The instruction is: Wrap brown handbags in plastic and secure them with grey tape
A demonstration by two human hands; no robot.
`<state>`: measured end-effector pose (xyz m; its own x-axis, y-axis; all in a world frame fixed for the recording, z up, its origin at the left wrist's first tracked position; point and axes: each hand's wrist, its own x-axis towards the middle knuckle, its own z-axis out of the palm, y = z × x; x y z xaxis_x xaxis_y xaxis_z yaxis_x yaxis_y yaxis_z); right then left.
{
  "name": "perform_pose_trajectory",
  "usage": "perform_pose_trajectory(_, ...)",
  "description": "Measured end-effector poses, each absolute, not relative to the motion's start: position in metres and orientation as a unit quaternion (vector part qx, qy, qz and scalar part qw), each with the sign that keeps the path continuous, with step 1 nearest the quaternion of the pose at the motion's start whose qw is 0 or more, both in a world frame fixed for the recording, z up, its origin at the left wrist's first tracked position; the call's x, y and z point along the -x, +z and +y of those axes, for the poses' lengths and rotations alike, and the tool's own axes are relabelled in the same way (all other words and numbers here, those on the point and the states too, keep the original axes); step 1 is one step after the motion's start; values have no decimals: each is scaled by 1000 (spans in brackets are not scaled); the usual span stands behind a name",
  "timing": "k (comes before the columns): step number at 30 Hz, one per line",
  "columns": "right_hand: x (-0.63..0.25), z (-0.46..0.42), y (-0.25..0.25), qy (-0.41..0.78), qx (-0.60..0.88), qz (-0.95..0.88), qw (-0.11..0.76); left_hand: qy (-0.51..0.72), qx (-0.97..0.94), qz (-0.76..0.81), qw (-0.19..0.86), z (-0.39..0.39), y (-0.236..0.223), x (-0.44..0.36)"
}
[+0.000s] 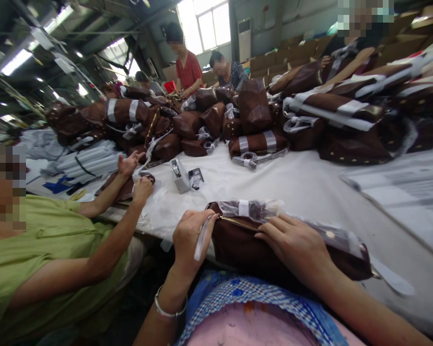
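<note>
A dark brown handbag lies at the near edge of the white table, against my lap. Its handle is wrapped in clear plastic with a white tape band. My left hand is closed at the bag's left end, pinching a thin white strip by the gold zipper. My right hand rests on the bag's top, fingers bent and pressing along the zipper edge.
A person in a green shirt sits at my left, both hands on another brown piece. A tape dispenser stands mid-table. Piles of wrapped brown bags fill the far side. Other people work at the back.
</note>
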<state>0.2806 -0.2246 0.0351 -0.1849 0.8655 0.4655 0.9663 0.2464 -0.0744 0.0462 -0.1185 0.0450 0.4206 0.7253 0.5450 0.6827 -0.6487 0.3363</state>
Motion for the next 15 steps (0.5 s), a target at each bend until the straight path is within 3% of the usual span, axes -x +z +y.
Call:
perform_pose_trajectory(4, -285, -214, 31, -125, 613, -751, 208, 394, -804, 429, 119, -93, 29, -52)
perform_pose_trajectory(10, -306, -219, 28, -155, 614, -723, 276, 381, -690, 418, 452, -62, 7, -73)
perform_pose_trajectory(15, -344, -251, 13, -225, 686, -609, 328, 385, -626, 427, 528, -39, -1, -94)
